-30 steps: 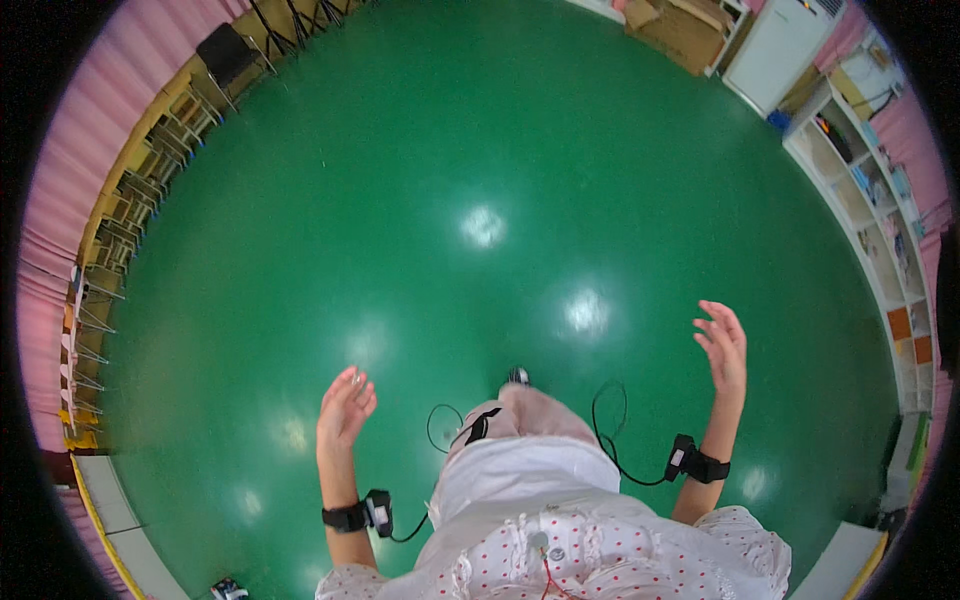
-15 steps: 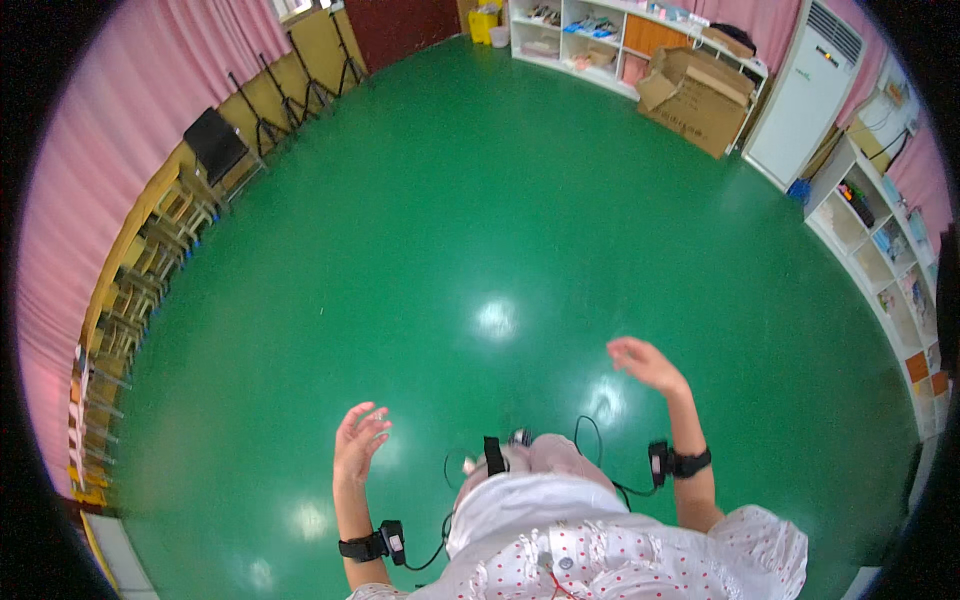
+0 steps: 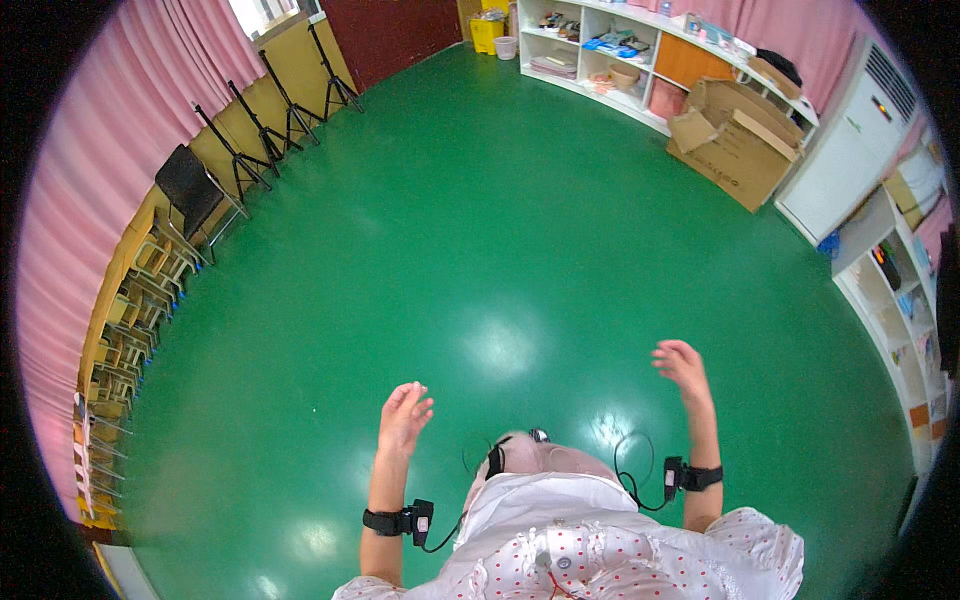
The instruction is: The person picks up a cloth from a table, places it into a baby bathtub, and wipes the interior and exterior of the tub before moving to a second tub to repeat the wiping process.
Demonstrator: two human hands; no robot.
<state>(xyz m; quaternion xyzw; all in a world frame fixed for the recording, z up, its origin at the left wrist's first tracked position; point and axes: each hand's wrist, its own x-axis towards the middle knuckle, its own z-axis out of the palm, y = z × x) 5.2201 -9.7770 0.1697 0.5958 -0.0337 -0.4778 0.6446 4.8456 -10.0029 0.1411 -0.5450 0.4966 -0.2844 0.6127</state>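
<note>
1. Left hand [image 3: 404, 420] and right hand [image 3: 681, 366] are held up in front of the dotted shirt [image 3: 510, 567], well apart, above the green floor [image 3: 430, 250]; by the right one nothing is seen to be grasped, its fingers being loosely bent and released.
2. On the left one the fingers are half curled; a small pale spot is seen at the fingertips, but whether something is pinched there cannot be told.
3. Nearest to the hands are the worn things: a left forearm band [image 3: 384, 521] and a right forearm band [image 3: 703, 479], both black, each with a small box; from these, a left cable [image 3: 445, 543] and a right cable [image 3: 640, 503] are led inward.
4. For steady work, both hands should be held relaxed and within view; the cables should be left slack, so that nothing is pulled.
5. Near the wall, a black chair [image 3: 190, 195] and tripods [image 3: 236, 155] are seen; by these the hands are not hindered.
</note>
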